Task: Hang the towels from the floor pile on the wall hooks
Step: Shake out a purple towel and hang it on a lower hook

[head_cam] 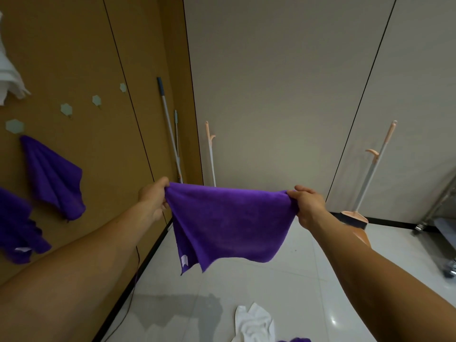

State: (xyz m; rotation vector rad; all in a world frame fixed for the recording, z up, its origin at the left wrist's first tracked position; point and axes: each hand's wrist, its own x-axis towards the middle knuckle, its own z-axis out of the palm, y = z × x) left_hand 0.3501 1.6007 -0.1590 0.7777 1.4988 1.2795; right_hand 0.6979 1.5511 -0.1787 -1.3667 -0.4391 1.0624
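The brown wall (pixel 74 58) filled the left side. It lay to the left of the purple towel (pixel 229 223), which was held out in the air over the pale floor (pixel 283 292). The towel's top edge ran left to right, pulled between the two hands and pointing at the wall, while the rest hung down in folds. Two more purple cloths were already on the wall, a hung towel (pixel 54 176) and an edge towel (pixel 17 228), with a white hung towel (pixel 9 77) higher up. A metal cart (pixel 441 218) stood at the far right; what it carried could not be told. Low on the floor lay the rest of the pile, a white towel (pixel 255 324) beside a purple scrap (pixel 294 339). The left hand (pixel 154 198) pinched one top corner and the right hand (pixel 308 206) the other, fingers curled into the cloth. The left hand was nearer the wall, so its corner would probably lead. The near hook (pixel 66 109), middle hook (pixel 96 100) and far hook (pixel 123 87) were bare, up and left of that hand.
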